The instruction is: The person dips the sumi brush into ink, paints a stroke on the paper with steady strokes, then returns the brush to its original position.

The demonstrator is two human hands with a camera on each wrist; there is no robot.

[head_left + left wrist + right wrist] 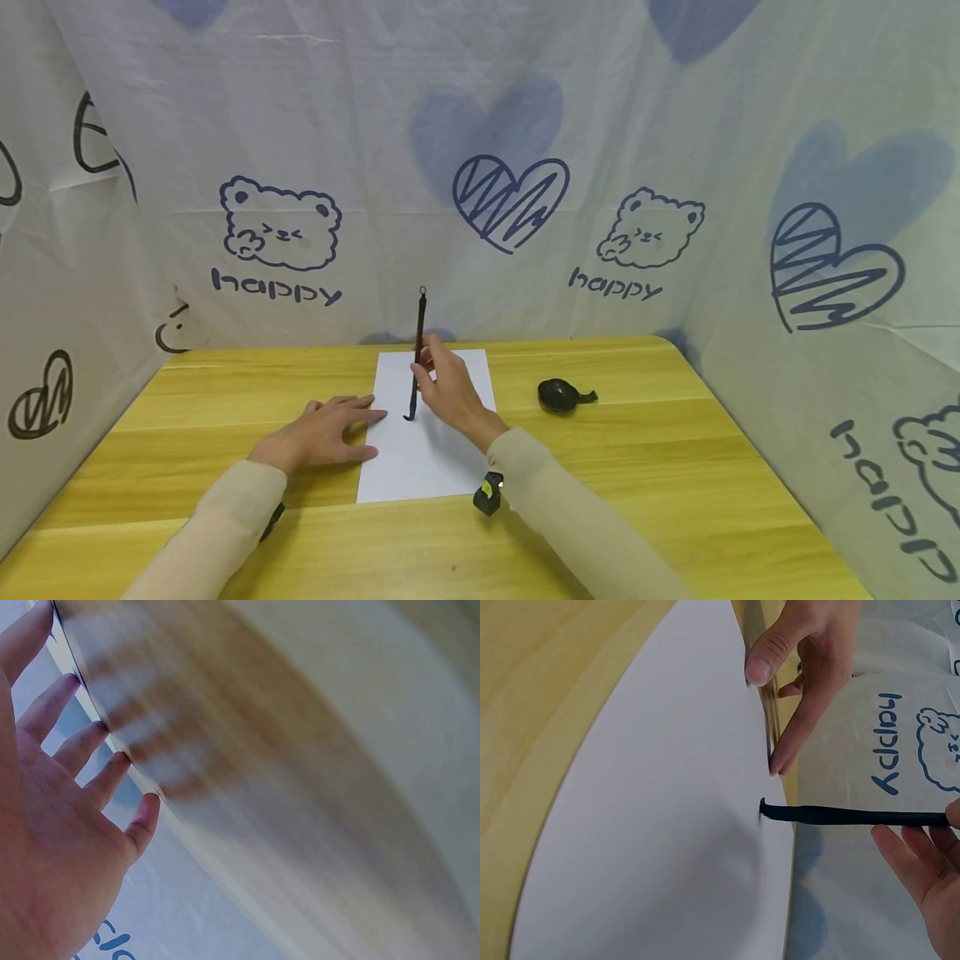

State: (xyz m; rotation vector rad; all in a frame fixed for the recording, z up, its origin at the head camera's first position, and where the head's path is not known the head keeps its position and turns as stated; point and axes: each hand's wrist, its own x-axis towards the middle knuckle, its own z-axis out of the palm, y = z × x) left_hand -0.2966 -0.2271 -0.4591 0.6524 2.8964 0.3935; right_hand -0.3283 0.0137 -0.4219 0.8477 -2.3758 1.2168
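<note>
The thin black ink brush (417,354) is pinched upright by the right hand (450,392) over the white paper sheet (427,450), pinned by the left hand's (322,433) flat, spread fingers (360,408); smudging is risked should the sheet slip.

One brush (417,354), one paper sheet (427,450), two hands, perhaps one ink dish (558,395)

Backdrop cloth (480,108), rear panel, left: I read "happy" (276,289) in dark blue beneath a bear drawing.
Rear panel, right: "happy" (615,285) again, under a second bear.
Right panel: I make out the same word (892,500) running sideways down the cloth (turned on its side, partly cut by the frame edge).
Right wrist view: "happy" (887,744), seen rotated on the cloth.
Left wrist view: blue strokes at the lower edge, not legible.
White sheet (423,433): I find no writing.
</note>
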